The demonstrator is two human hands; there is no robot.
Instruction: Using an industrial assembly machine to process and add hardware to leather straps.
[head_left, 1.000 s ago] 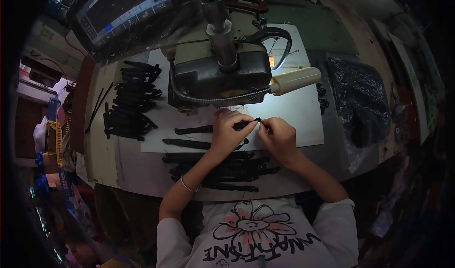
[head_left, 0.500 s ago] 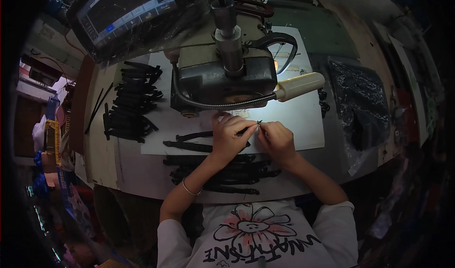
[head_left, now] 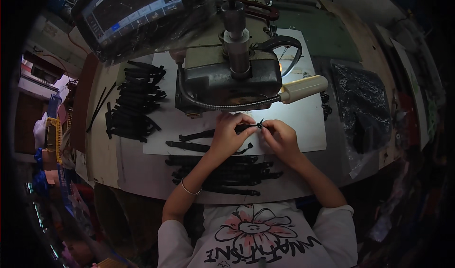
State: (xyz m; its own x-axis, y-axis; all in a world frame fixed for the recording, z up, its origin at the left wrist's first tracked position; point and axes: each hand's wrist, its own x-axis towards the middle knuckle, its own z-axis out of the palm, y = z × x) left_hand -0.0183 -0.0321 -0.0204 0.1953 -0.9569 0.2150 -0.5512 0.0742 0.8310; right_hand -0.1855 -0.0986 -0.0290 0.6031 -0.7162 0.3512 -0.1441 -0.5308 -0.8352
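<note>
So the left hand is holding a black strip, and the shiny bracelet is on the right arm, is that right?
Not quite: the head view shows the bracelet on the left arm. The left hand does hold a black strip.

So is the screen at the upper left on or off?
On: the screen is lit, with pale blue-grey areas bordering a darker middle.

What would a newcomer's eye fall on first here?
Likely the dark machine at upper centre, with a lit screen to its upper left. Just below it, the left hand and right hand pinch a black strip over a white sheet. A pile of strips lies farther left.
</note>
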